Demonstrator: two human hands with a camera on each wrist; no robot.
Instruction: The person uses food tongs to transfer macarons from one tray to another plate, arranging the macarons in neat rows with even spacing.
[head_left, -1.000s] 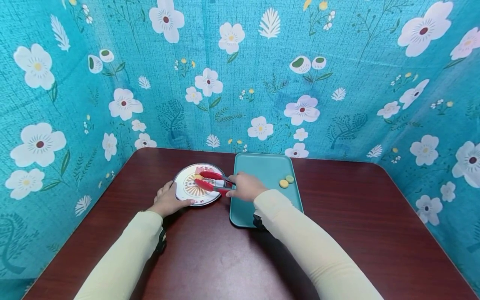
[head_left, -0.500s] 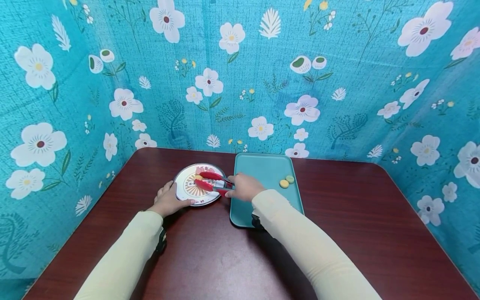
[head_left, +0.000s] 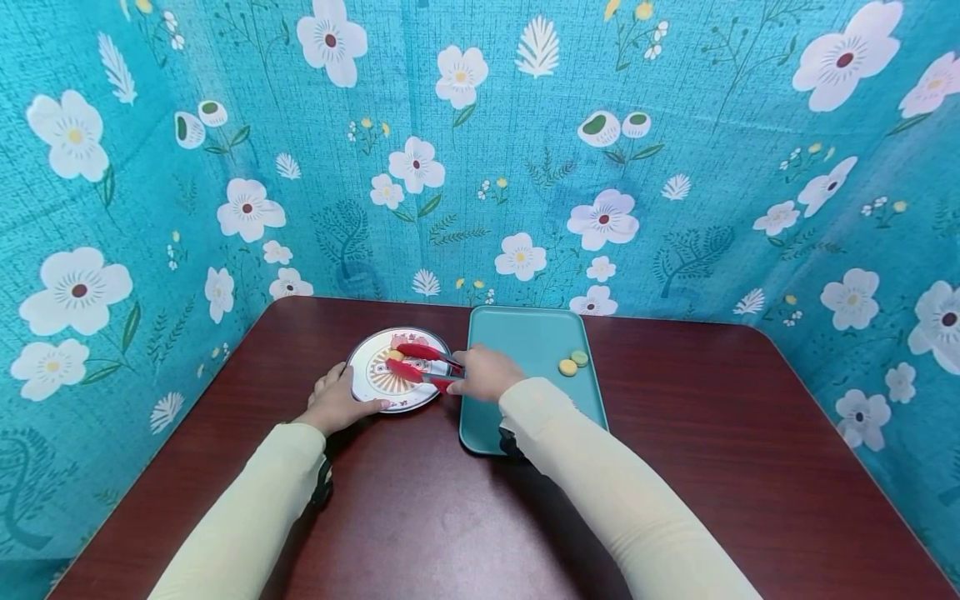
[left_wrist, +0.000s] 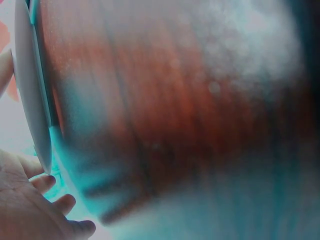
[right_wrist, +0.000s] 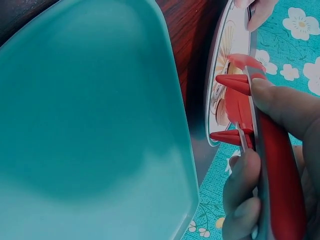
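Observation:
My left hand [head_left: 335, 402] holds the rim of a white round plate [head_left: 362, 383], its thumb on the near edge and its fingers round the left side. My right hand [head_left: 489, 372] grips red-tipped kitchen tongs [head_left: 412, 371] that reach over the plate from the right. At their tips on the plate is a small yellow round piece [head_left: 394, 356], perhaps a macaron; whether the tips pinch it is unclear. Something pink [head_left: 399, 339] lies behind it, partly covered by the tongs. In the right wrist view the tongs' arms [right_wrist: 235, 85] stand apart.
A teal tray [head_left: 517, 329] lies right of the plate, under my right forearm. Near its right edge sit a yellow macaron [head_left: 567, 367] and a green macaron [head_left: 580, 358]. The dark wooden table [head_left: 675, 392] is enclosed by a flowered blue cloth [head_left: 465, 167].
My right hand and the tongs have shifted slightly to the left over the plate. My left hand, the plate and the tray stay where they were.

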